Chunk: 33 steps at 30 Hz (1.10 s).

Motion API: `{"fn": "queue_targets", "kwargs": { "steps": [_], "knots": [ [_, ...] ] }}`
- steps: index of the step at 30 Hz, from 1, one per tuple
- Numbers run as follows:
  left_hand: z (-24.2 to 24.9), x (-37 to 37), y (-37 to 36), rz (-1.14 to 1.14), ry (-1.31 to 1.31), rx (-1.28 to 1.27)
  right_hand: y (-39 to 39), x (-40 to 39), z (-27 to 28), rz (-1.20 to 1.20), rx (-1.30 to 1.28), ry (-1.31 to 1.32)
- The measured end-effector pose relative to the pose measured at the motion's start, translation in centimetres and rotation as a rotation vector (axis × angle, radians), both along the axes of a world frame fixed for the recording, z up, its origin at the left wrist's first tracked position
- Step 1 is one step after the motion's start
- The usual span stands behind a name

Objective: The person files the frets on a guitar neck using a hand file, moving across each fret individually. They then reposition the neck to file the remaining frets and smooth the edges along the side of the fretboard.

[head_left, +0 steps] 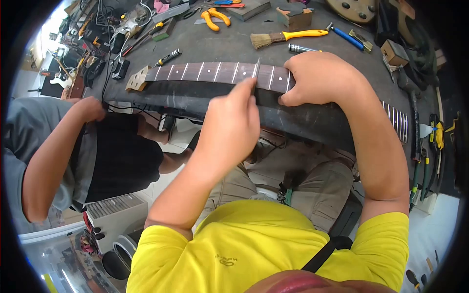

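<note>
A guitar neck (195, 72) lies across the bench edge, its dark fretboard with metal frets and pale dots facing up and its light headstock (138, 79) at the left. My left hand (233, 117) is closed around a thin metal file (258, 63), which stands across the fretboard near a fret. My right hand (315, 78) grips the neck further right, thumb on the near side and fingers over the far side. Beyond my right forearm more frets (395, 121) show; my forearm hides the part between.
Beyond the neck lie a yellow-handled brush (288, 36), orange pliers (215, 19), a blue-handled tool (349, 38) and a screwdriver (167, 57). More tools line the right edge. Another person (63, 151) is close on my left. Cables (108, 53) trail over the bench's left end.
</note>
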<state>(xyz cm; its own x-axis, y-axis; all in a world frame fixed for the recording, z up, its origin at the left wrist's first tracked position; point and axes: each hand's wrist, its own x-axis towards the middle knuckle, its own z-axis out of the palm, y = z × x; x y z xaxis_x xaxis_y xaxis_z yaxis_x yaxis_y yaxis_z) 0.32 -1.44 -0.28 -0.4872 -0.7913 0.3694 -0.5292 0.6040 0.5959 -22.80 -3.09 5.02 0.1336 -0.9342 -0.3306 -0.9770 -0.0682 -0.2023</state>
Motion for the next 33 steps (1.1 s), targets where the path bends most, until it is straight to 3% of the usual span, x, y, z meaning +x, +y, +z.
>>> {"fn": "queue_targets", "kwargs": {
  "steps": [6,9,14,19,21,28,33],
  "knots": [
    [0.1,2.3,4.1,0.016,0.000,0.096,0.0,-0.3,-0.6,0.009,-0.042,0.004],
    [0.5,1.6,3.4,0.077,0.009,0.283,0.2,-0.1,-0.1,-0.014,-0.019,-0.016],
    [0.3,0.2,1.2,0.011,-0.010,0.061,0.2,0.0,0.0,-0.007,-0.002,-0.001],
    [0.2,2.5,3.4,0.049,-0.009,0.189,0.1,-0.1,-0.4,0.002,-0.019,0.003],
    [0.0,0.9,0.7,-0.035,-0.023,-0.025,0.1,0.0,0.0,-0.010,0.008,-0.003],
    [0.4,2.2,4.2,0.006,-0.016,0.121,-0.1,-0.4,-0.9,-0.009,-0.023,0.007],
    [0.4,-1.0,-1.4,0.006,-0.057,0.030,0.3,0.1,0.3,-0.025,0.013,-0.035]
  ]
}}
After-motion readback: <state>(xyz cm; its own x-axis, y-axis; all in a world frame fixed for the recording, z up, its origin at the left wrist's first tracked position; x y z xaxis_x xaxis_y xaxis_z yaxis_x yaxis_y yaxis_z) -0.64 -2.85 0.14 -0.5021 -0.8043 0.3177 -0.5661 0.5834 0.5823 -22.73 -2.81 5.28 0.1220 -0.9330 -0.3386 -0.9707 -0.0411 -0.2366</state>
